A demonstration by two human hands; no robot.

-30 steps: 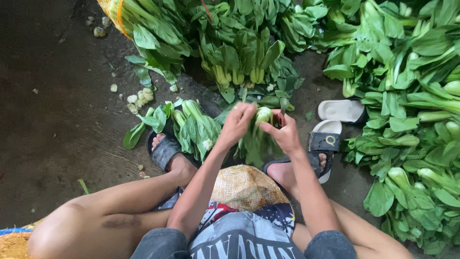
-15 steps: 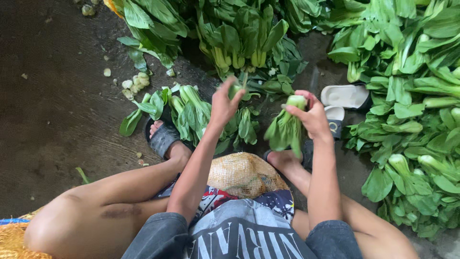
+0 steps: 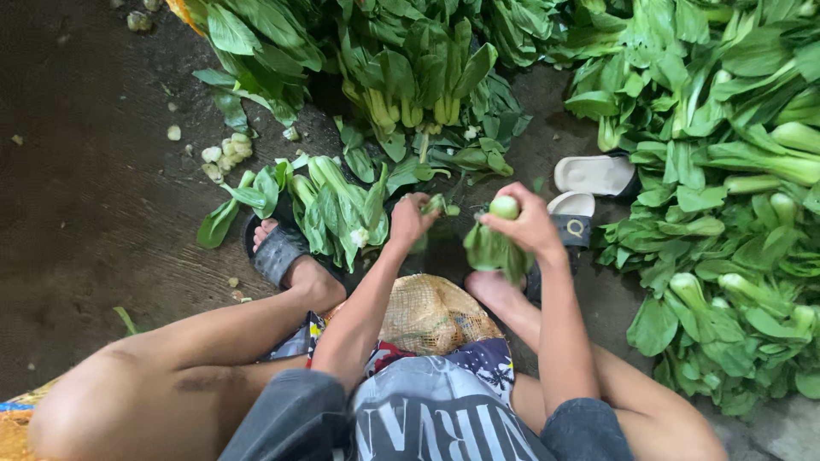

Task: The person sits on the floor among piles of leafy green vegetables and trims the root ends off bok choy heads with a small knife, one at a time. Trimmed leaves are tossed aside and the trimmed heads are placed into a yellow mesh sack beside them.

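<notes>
Right hand (image 3: 531,226) with fingers clamped on a bok choy head (image 3: 495,243), left hand (image 3: 412,218) pinching a torn leaf (image 3: 440,205), above the dirt floor (image 3: 85,222).

One view only, from a camera worn on the person's head, looking almost straight down past the chest and bent knees. It sits close above the bare left hand (image 3: 412,218) and right hand (image 3: 530,226), which fall near the middle of the frame. The top of the frame faces forward onto the dark damp ground (image 3: 77,188) and heaped green leafy vegetables (image 3: 726,171).
</notes>
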